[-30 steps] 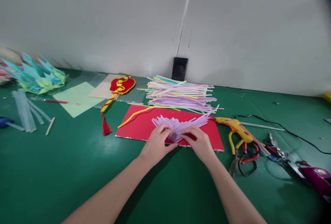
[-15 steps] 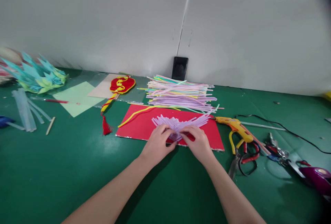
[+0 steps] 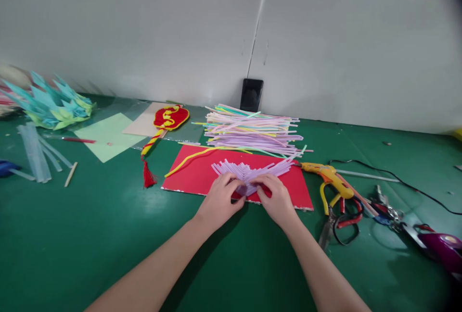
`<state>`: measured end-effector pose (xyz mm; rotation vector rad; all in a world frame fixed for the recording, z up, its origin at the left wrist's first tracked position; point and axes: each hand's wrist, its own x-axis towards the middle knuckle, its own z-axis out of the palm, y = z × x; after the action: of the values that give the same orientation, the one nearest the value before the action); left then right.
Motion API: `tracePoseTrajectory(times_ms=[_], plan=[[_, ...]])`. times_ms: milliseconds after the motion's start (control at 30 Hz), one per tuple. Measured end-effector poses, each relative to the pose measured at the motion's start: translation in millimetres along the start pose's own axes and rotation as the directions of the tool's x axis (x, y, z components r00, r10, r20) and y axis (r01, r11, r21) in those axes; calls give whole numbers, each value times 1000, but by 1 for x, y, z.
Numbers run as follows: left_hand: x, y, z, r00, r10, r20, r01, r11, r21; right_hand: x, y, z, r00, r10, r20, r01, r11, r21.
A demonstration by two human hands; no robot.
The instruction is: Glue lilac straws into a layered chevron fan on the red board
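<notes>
A V-shaped fan of lilac straw pieces (image 3: 252,171) lies on a red card sheet (image 3: 195,172) on the green table. My left hand (image 3: 220,201) pinches the lower left side of the fan with curled fingers. My right hand (image 3: 276,200) pinches its lower right side, fingers pressed on the straws near the fan's point. The two hands nearly touch at the tip. A yellow straw (image 3: 191,156) lies across the card's far left part.
A stack of pastel straws (image 3: 252,130) sits behind the card. To the right lie a yellow glue gun (image 3: 330,176), scissors (image 3: 339,218), a black cable (image 3: 393,177) and a purple tool (image 3: 438,247). Left: red tassel ornament (image 3: 169,118), green paper (image 3: 108,136), glue sticks (image 3: 34,153), teal paper craft (image 3: 54,103).
Both hands have stayed on the lilac fan; the right hand's fingers have crept slightly left toward its point. Nothing else has moved.
</notes>
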<state>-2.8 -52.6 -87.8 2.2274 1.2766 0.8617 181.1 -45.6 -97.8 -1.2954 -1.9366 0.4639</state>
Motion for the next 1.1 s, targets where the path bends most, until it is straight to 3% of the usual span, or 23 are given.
tracePoseTrajectory(times_ms=[400, 633, 833, 1100], plan=[[-1, 1, -2, 1000, -7, -23, 6, 999, -37, 4, 5, -1, 1000, -6, -4, 6, 999, 47], [1, -9, 0, 999, -19, -30, 16, 994, -104, 1, -2, 1, 999, -35, -16, 32, 990, -137], [2, -7, -1, 999, -34, -33, 30, 994, -107, 2, -10, 7, 996, -83, -24, 85, 994, 76], [3, -14, -9, 998, 1, -59, -4, 999, -55, 5, -7, 12, 997, -73, 30, 70, 992, 105]])
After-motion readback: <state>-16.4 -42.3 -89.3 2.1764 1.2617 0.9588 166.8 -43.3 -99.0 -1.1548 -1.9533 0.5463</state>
